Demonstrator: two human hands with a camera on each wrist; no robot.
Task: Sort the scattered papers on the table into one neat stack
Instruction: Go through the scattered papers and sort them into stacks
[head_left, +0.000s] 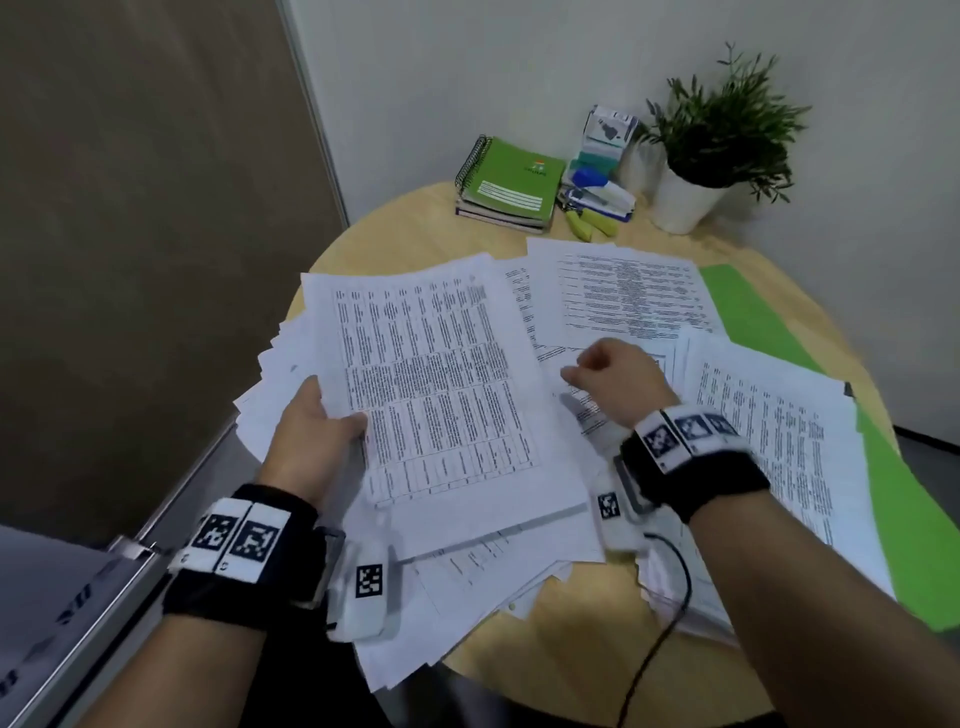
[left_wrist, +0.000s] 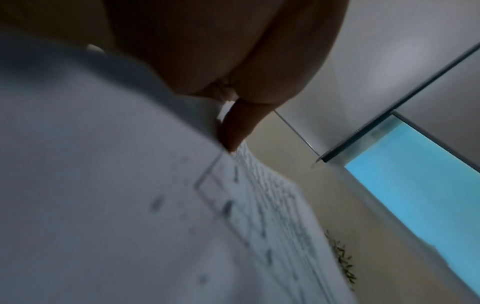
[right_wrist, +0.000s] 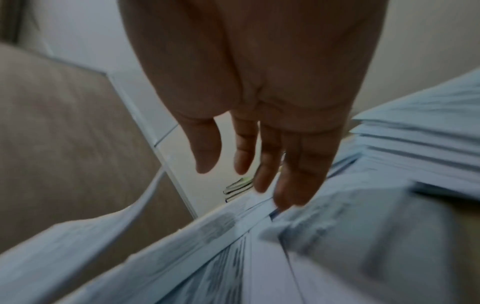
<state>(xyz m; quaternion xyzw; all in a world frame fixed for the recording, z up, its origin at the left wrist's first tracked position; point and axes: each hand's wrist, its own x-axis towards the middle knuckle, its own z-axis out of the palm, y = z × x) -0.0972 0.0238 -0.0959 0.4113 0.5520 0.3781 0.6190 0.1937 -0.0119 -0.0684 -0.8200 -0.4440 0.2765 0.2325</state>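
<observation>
My left hand (head_left: 311, 426) grips a fanned sheaf (head_left: 431, 395) at its left edge, thumb on top, over the table's (head_left: 415, 228) left edge. My right hand (head_left: 618, 382) hovers, fingers loosely spread, above loose papers (head_left: 628, 296) mid-table. More sheets (head_left: 779, 436) at right edge.

Office: round table (head_left: 415, 228), printed papers (head_left: 431, 374), spiral notebooks (head_left: 511, 182), potted plant (head_left: 722, 150).

Head view: looks forward and down from above at a round table (head_left: 415, 228) in a room corner, both forearms in frame.
Left wrist view: very close, faces along the left hand (left_wrist: 233, 61), blurred.
Right wrist view: very close, faces along the right hand (right_wrist: 259, 92).
Shared: printed papers (head_left: 431, 374) in all three; notebooks (head_left: 511, 182) in the head and right wrist views.
</observation>
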